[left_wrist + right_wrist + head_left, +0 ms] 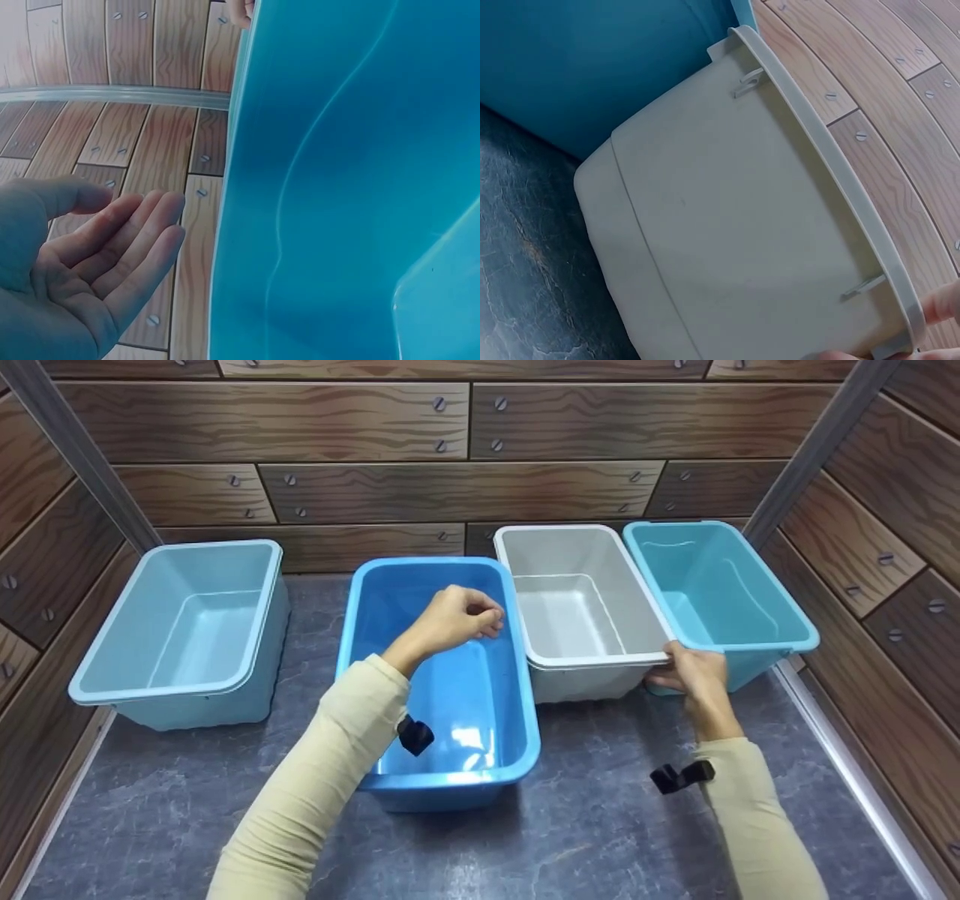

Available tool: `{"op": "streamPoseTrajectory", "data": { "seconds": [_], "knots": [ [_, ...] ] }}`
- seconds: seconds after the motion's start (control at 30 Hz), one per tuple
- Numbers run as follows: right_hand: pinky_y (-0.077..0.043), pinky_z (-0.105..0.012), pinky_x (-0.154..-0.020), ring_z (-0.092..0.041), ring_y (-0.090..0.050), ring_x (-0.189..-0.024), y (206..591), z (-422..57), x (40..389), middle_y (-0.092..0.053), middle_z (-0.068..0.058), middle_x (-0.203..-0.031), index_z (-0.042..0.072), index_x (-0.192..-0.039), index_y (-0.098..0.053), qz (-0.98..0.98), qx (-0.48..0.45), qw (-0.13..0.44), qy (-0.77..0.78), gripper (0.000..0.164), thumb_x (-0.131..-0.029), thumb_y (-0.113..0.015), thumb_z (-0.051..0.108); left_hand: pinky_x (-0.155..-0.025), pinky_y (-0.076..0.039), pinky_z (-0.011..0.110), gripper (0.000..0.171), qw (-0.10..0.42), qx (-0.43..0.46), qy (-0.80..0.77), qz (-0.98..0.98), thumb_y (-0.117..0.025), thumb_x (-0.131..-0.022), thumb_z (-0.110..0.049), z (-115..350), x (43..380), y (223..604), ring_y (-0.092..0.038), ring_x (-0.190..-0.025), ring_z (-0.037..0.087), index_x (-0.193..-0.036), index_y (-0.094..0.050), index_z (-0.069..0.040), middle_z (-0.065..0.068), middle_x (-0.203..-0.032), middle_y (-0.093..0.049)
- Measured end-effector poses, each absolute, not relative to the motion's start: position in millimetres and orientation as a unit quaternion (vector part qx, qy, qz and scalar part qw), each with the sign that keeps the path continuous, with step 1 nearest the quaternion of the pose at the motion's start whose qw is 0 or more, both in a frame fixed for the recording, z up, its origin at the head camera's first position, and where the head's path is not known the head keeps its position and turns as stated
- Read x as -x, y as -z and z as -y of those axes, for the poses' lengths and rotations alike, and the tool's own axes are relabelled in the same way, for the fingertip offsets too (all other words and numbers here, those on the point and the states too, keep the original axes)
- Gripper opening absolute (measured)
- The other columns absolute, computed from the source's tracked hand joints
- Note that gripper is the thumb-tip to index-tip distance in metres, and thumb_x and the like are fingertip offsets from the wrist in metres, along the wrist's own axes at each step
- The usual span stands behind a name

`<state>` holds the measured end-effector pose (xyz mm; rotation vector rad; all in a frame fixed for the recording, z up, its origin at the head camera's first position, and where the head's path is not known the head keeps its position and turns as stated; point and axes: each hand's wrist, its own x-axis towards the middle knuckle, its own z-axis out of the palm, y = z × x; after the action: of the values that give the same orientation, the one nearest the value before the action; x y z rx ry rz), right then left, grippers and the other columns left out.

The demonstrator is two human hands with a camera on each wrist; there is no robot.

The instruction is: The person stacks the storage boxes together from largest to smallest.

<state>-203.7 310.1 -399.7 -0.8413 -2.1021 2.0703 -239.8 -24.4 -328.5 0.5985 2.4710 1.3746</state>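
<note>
My left hand [454, 619] hovers over the big blue bin [450, 778], holding nothing. Its fingers are loosely bent in the left wrist view, beside the blue bin's wall. On the right, my right hand [699, 673] grips the near right corner of the grey bin [585, 682], thumb on the rim and fingers under it. The right wrist view shows the grey bin's outer end wall [720, 202] tilted in the picture, with fingertips [941, 304] at its rim. No contents show inside the grey bin or the blue bin.
A teal bin [750, 666] stands close against the grey bin's right side. Apart at the far left is a light blue bin [187, 712]. Wood-patterned walls [360, 420] surround the dark marbled floor [600, 825], and a metal strip [847, 780] runs along the right edge.
</note>
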Motion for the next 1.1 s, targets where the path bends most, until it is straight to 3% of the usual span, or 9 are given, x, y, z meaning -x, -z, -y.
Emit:
{"op": "streamPoseTrajectory", "data": {
  "seconds": [0.37, 0.6, 0.8, 1.1],
  "knots": [
    [-0.060, -0.025, -0.060, -0.009, -0.067, -0.048, 392, -314, 200, -0.061, 0.006, -0.050, 0.001, -0.090, -0.053, 0.698, 0.276, 0.035, -0.660, 0.008, -0.088, -0.050, 0.009, -0.086, -0.060, 0.031, 0.028, 0.122, -0.207, -0.473, -0.848, -0.053, -0.098, -0.013, 13, 240, 329, -0.072, -0.097, 0.026, -0.115, -0.066, 0.004, 0.020, -0.106, -0.071],
    [-0.059, -0.022, -0.054, -0.007, -0.067, -0.049, 392, -316, 198, -0.061, 0.008, -0.051, 0.003, -0.083, -0.055, 0.691, 0.262, 0.052, -0.672, 0.007, -0.087, -0.049, 0.005, -0.084, -0.060, 0.028, 0.028, 0.111, -0.209, -0.478, -0.846, -0.053, -0.097, -0.011, 7, 239, 330, -0.073, -0.095, 0.028, -0.115, -0.066, 0.006, 0.021, -0.106, -0.072],
    [-0.059, -0.023, -0.057, -0.008, -0.067, -0.049, 390, -318, 195, -0.062, 0.007, -0.050, 0.001, -0.089, -0.057, 0.688, 0.267, 0.050, -0.673, 0.008, -0.088, -0.051, 0.005, -0.084, -0.060, 0.027, 0.028, 0.110, -0.208, -0.474, -0.849, -0.054, -0.097, -0.011, 2, 239, 332, -0.072, -0.095, 0.027, -0.116, -0.066, 0.006, 0.020, -0.107, -0.072],
    [-0.059, -0.023, -0.057, -0.008, -0.068, -0.050, 383, -320, 191, -0.063, 0.007, -0.050, 0.003, -0.084, -0.054, 0.678, 0.261, 0.052, -0.685, 0.006, -0.088, -0.049, 0.005, -0.084, -0.058, 0.029, 0.029, 0.096, -0.205, -0.464, -0.857, -0.055, -0.095, -0.012, -5, 239, 332, -0.072, -0.095, 0.026, -0.117, -0.067, 0.003, 0.018, -0.107, -0.073]
  ]
}}
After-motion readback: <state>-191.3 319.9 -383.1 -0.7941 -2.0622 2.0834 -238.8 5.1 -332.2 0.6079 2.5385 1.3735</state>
